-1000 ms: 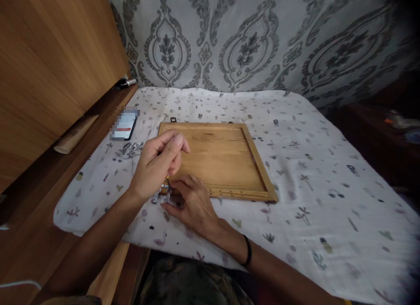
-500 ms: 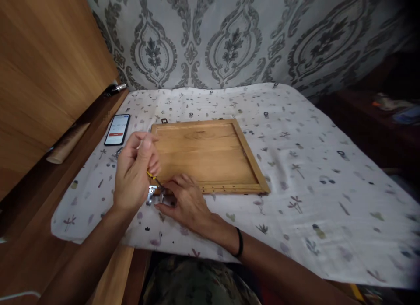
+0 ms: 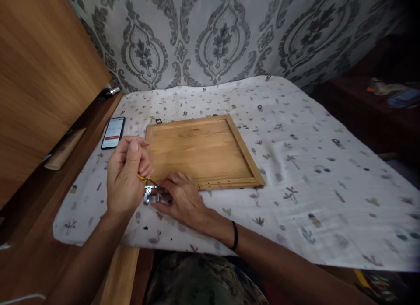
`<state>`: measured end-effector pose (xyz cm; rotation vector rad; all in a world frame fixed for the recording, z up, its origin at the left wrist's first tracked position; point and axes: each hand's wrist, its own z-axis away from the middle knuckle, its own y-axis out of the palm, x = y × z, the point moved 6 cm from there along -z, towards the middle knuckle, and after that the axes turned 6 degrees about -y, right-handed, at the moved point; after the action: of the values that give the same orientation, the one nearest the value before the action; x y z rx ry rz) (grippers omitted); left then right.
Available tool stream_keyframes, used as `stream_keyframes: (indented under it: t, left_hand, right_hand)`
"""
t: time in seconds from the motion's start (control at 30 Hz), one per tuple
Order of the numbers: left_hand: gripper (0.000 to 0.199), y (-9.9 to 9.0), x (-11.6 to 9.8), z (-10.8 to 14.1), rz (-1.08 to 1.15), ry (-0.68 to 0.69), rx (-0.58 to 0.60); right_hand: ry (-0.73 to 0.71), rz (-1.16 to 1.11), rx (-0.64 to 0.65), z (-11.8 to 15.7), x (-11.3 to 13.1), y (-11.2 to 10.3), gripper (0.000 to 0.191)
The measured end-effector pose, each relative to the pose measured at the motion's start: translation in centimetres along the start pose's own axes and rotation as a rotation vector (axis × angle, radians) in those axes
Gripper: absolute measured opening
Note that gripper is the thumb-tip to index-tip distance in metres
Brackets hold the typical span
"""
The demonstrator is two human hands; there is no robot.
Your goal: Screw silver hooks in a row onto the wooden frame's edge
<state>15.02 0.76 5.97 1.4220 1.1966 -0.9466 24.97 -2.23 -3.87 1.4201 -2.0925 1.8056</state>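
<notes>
The left hand [image 3: 126,178] and right hand [image 3: 183,198] are bare. I see a thin black band [image 3: 234,235] around the right wrist. The clothes [image 3: 203,278] are dark, with blotchy green and brown patches.

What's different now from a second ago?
The left hand moved left, toward the left edge of the wooden board, so the yellow tool shows more. Nothing was visibly picked up or let go. The right hand stayed by the metal piece; the board and phone look unmoved.
</notes>
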Motion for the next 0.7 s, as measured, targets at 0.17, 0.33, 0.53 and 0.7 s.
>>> stream_keyframes:
  t: [0.17,0.33,0.53,0.7]
  left_hand:
    - [0.02,0.3,0.1,-0.4,0.017,-0.056,0.169]
    - [0.029,0.3,0.1,-0.5,-0.024,-0.059,0.153]
    - [0.029,-0.3,-0.1,0.0,0.005,0.019,-0.049]
    - [0.017,-0.2,0.3,-1.0,0.054,-0.054,0.13]
  right_hand:
    - [-0.03,0.022,-0.012,0.0,0.1,0.0,0.042]
    - [-0.034,0.029,-0.023,0.0,0.1,-0.1,0.041]
    - [-0.029,0.026,-0.009,-0.1,0.1,0.0,0.044]
    - [-0.043,0.022,-0.038,-0.1,0.0,0.0,0.045]
